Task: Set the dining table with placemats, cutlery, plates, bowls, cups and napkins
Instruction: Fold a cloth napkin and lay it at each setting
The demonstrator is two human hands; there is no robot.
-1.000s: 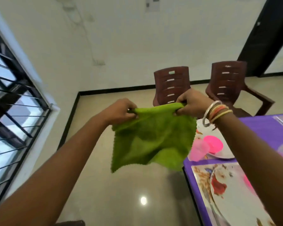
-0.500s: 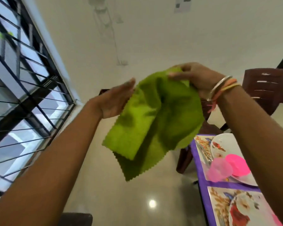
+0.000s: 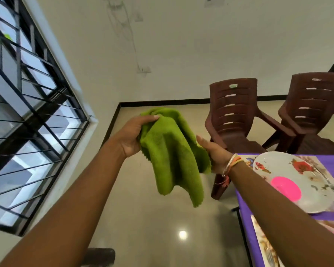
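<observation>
The green napkin hangs in the air just left of the purple table, between both hands. It looks light, soft and limp, so it is best taken by an edge or corner. The left hand grips its bunched top, fingers curled, while the right hand lies flat and open against its side. Half a second earlier the right held the top and the left lay flat
</observation>
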